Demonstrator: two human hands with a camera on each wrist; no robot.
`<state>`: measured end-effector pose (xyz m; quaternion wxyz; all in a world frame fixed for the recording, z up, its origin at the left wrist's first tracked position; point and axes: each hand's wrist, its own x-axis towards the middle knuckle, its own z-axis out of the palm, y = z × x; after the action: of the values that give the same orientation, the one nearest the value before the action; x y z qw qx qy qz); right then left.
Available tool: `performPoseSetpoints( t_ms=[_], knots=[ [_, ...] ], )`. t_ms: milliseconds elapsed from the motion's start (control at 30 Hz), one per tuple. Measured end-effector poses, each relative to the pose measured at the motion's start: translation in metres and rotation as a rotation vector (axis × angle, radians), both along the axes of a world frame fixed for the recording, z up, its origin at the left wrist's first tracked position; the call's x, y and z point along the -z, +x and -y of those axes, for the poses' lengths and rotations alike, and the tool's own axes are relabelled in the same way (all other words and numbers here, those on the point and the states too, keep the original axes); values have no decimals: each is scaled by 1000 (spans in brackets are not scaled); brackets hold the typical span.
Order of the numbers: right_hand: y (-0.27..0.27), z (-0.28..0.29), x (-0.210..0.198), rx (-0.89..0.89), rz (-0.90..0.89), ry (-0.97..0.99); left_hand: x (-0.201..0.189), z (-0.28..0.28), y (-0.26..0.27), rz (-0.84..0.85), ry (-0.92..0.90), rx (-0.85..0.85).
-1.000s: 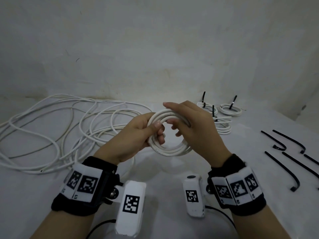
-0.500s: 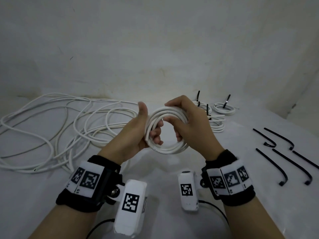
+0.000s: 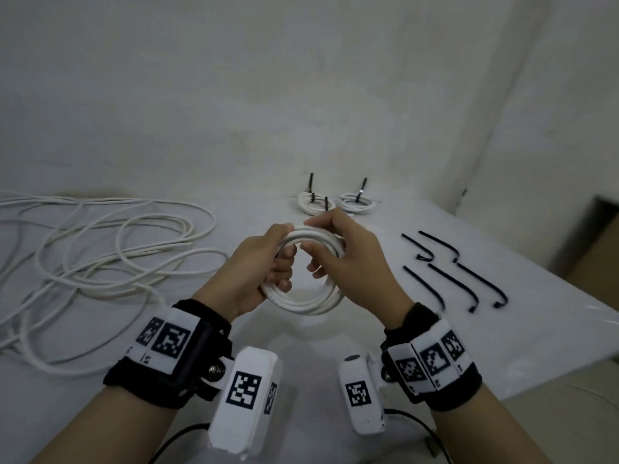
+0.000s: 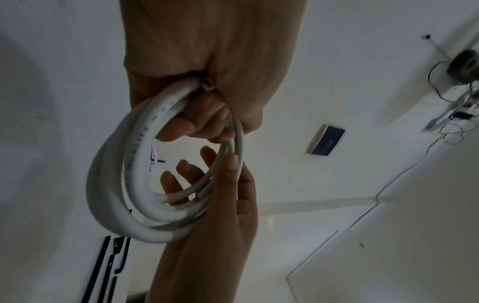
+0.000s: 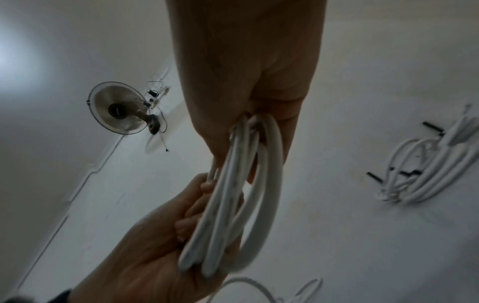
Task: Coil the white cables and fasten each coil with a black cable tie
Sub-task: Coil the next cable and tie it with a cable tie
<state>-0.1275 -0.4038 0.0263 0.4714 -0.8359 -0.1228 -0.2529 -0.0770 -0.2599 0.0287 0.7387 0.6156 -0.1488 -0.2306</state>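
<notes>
Holding the coil (image 3: 303,298) in both curled grips, left hand (image 3: 264,266) and right hand (image 3: 351,262). Loose cable ties (image 3: 452,279) lie on the desk (image 3: 502,346) at three o'clock, nearer my right hand.

Coil tilts flatter between the hands

Over the last 1 s the white cable coil (image 3: 303,298) goes from facing the camera, nearly upright, to lying tilted, its ring seen as a flattened oval. The left hand (image 3: 258,279) shifts its grip: at 0.5 s ago its thumb stood straight up beside the coil; now the thumb lies over the top strands and the fingers curl through the ring from below. The right hand (image 3: 355,262) slides from the ring's right side to its far upper arc, fingers hooked over the strands.
</notes>
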Motion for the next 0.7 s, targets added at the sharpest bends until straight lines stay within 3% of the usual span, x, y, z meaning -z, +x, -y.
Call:
performPoseSetpoints(
  t_ms=[100,167,200,267,333,500,633,700],
  knots=[
    [-11,32,1,36,-84,40,3,13,-6,25,27,10],
    [-13,66,0,176,-158,193,3,17,-9,45,36,15],
    [-13,87,-1,292,-194,180,3,17,-10,55,44,20],
    [-12,129,1,532,-344,-114,3,17,-13,70,61,32],
    [-9,157,4,657,-593,-392,4,15,-14,79,73,38],
    [4,176,18,664,-978,-648,8,12,-15,106,92,41],
    [10,176,23,659,-1041,-724,15,8,-15,133,75,42],
    [14,167,20,576,-989,-628,18,4,-14,141,85,31]
  ],
)
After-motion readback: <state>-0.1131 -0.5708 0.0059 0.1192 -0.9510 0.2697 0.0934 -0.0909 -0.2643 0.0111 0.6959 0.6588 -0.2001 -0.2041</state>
